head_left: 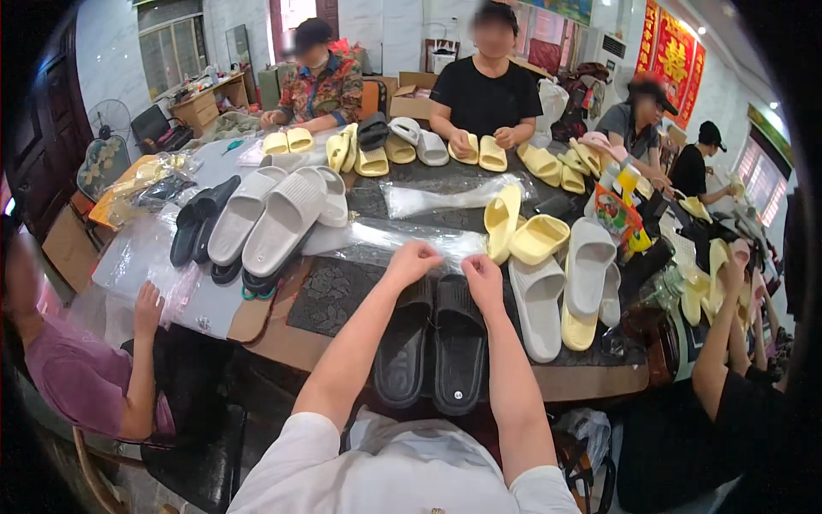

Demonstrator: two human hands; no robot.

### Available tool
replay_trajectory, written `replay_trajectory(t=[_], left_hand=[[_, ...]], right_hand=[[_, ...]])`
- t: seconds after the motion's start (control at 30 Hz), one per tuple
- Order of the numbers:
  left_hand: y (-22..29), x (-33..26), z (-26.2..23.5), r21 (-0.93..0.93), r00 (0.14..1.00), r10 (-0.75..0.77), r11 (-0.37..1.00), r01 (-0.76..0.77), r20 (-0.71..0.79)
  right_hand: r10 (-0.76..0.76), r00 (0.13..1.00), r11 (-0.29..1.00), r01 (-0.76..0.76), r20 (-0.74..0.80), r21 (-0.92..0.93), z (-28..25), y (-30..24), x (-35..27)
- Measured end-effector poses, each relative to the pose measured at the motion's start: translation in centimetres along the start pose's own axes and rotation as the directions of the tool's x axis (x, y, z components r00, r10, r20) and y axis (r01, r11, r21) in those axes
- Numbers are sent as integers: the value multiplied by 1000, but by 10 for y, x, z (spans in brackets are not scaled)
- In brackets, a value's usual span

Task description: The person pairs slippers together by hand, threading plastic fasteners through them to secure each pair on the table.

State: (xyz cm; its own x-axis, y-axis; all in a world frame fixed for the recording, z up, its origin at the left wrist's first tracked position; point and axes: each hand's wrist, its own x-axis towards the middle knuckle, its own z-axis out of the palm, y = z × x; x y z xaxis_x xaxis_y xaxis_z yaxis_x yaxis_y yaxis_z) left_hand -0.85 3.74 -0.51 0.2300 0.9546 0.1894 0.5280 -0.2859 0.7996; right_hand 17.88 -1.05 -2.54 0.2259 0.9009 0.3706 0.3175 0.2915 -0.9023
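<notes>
1. The clock's centre is the two hands. The left hand (414, 259) has thumb and fingertips drawn close together; the right hand (485, 279) has its fingers curled in, also narrow. I cannot tell what, if anything, is pinched.
2. The black slippers (460, 360) lie at 6 o'clock, side by side at the table's near edge, heels toward the person.
3. Near 10 o'clock, just beside the left hand, lies clear plastic packaging (368, 243) — flat and shiny. Another clear bundle (445, 200) lies at 12 o'clock.
4. Just before 12 o'clock, in the background, an open cardboard box (414, 108) holds something pinkish, too small to tell.
5. Between 2 and 3 o'clock stands a red-and-green printed bag (613, 214); its contents are unclear.
6. A round white sticker (458, 395) marks the right black slipper's heel; the left one's insole bears raised lettering.
7. Between 1 and 2 o'clock, red wall banners (673, 64) carry gold characters.
</notes>
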Motion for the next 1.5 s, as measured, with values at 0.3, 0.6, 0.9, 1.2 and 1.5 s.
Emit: replay_trajectory(t=[0.3,0.6,0.9,1.2,1.5], left_hand=[[3,-11,-2,-505,979,69,863,37,190],[-1,-10,0,-547,992,-20,833,87,127],[-4,-9,-1,-523,991,-65,844,118,120],[6,-11,1,-520,997,22,854,23,79],[0,-6,-7,-716,979,-127,669,201,157]], right_hand=[[-34,998,999,32,55,37,-3,-11,1],[13,999,1000,-14,46,7,-3,-13,0],[-29,999,999,30,19,-24,-3,-13,-4],[-20,999,998,22,30,-61,-4,-14,0],[-277,954,901,218,-111,-375,-25,-98,-35]])
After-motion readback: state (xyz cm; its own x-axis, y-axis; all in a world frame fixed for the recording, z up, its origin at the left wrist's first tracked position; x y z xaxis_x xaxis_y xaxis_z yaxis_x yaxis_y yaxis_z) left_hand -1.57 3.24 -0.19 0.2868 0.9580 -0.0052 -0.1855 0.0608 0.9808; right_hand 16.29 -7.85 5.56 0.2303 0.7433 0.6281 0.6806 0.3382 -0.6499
